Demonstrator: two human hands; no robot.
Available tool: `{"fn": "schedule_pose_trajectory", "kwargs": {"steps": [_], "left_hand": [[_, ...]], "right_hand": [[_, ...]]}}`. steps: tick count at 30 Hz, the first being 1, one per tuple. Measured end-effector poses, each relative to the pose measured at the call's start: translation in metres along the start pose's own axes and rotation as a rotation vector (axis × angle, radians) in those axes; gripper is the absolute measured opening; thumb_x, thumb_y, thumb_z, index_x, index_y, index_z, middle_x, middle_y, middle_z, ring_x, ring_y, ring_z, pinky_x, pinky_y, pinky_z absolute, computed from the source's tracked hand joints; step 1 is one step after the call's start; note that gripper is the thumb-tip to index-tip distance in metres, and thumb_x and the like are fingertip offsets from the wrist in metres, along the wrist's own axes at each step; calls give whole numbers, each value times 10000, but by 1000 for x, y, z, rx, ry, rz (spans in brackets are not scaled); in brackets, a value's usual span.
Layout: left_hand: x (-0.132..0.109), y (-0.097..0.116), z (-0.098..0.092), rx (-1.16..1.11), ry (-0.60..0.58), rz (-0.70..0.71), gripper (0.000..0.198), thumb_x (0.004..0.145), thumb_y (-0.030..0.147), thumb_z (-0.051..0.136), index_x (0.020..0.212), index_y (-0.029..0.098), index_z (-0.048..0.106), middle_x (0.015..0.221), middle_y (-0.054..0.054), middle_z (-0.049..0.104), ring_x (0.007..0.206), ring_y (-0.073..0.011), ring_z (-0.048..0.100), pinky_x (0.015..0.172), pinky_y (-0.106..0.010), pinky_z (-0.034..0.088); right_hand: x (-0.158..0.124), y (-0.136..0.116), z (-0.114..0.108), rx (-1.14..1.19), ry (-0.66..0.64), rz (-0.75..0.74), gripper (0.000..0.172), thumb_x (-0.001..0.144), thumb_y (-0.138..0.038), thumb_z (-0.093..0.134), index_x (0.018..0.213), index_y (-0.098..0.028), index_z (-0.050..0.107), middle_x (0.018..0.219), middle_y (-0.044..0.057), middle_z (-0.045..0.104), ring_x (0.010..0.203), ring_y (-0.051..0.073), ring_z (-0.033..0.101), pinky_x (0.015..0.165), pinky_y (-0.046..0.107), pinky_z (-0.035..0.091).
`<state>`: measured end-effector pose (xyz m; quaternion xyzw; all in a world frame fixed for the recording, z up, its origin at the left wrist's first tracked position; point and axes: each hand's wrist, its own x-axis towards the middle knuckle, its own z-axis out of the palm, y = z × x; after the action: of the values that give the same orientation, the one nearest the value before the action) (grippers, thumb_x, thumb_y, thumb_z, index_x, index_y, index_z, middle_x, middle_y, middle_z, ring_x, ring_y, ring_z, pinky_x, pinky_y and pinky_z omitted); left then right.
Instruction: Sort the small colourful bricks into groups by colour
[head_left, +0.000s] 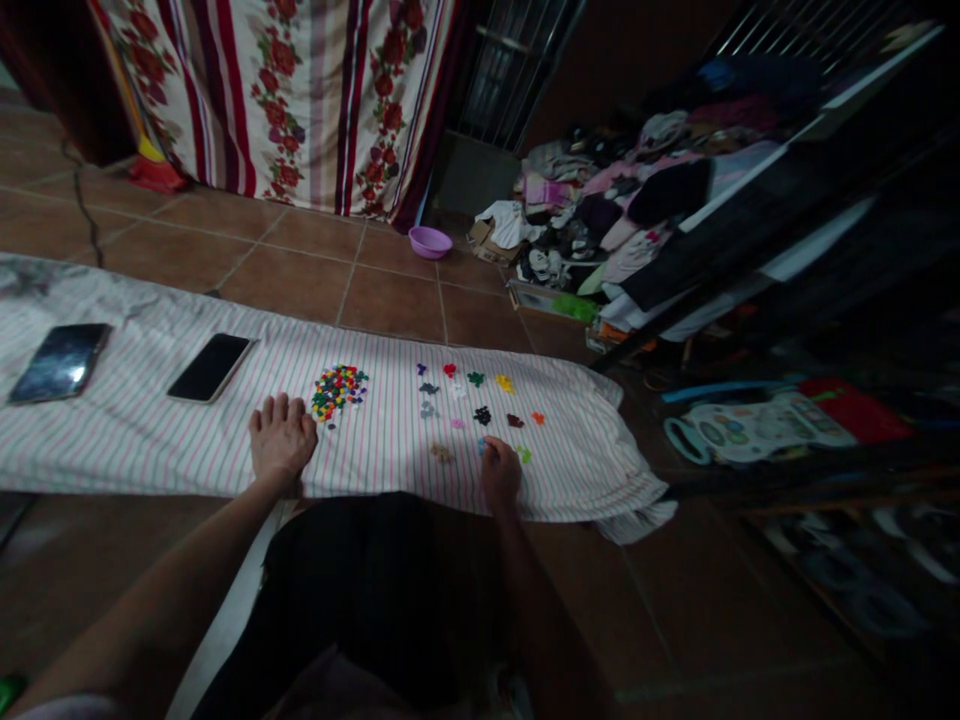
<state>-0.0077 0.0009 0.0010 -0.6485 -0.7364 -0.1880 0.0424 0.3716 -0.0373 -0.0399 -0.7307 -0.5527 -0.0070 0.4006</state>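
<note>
A striped pink-and-white cloth [135, 430] lies across the tiled floor. My left hand [280, 440] rests flat on it, fingers together and stretched out, just left of a pile of mixed coloured beads [337, 390]. My right hand [500, 472] is curled with its fingertips pinched at a small blue bead on the cloth. Beyond it lie several small groups of beads sorted by colour: red [449, 370], green [475, 379], yellow [504, 383], black [482, 414], orange [537, 418].
Two dark phones [211, 366] [61, 362] lie on the cloth to the left. A purple bowl [430, 241] sits on the floor by a floral curtain [300, 100]. A heap of clothes [615, 210] and a toy [750, 428] are at the right.
</note>
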Motion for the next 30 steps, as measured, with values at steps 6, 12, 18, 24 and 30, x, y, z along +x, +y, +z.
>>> {"fn": "schedule_pose_trajectory", "kwargs": {"steps": [6, 12, 18, 24, 30], "left_hand": [[0, -1, 1, 12, -4, 6, 454, 914, 339, 281, 1184, 136, 584, 1370, -175, 530, 1339, -351, 401, 1106, -525, 287], [0, -1, 4, 2, -1, -2, 453, 911, 335, 299, 1208, 139, 580, 1382, -177, 527, 1357, -345, 388, 1114, -526, 275], [0, -2, 8, 16, 14, -6, 448, 913, 321, 324, 1232, 137, 579, 1396, -171, 524, 1357, -344, 395, 1117, -520, 275], [0, -3, 8, 18, 12, -10, 446, 915, 321, 339, 1242, 139, 583, 1400, -170, 524, 1353, -342, 407, 1118, -517, 278], [1, 0, 5, 23, 0, -12, 448, 913, 312, 344, 1240, 126, 588, 1397, -186, 523, 1349, -358, 410, 1107, -530, 289]], "right_hand": [[-1, 0, 3, 3, 0, -59, 291, 834, -327, 432, 917, -184, 672, 940, 115, 705, 908, 236, 600, 861, 396, 466], [0, 1, 7, -18, -74, -137, 233, 859, -318, 466, 857, -190, 661, 908, 105, 698, 907, 235, 587, 880, 405, 443], [0, 6, 6, -6, -41, -160, 286, 895, -367, 444, 853, -193, 667, 891, 100, 689, 884, 231, 579, 852, 396, 439], [10, -6, 0, 14, 51, -216, 392, 944, -430, 395, 907, -175, 691, 924, 113, 700, 907, 234, 593, 878, 411, 435], [25, -62, 12, 125, 49, -255, 375, 943, -404, 415, 920, -171, 707, 931, 110, 694, 922, 227, 611, 882, 408, 477]]}}
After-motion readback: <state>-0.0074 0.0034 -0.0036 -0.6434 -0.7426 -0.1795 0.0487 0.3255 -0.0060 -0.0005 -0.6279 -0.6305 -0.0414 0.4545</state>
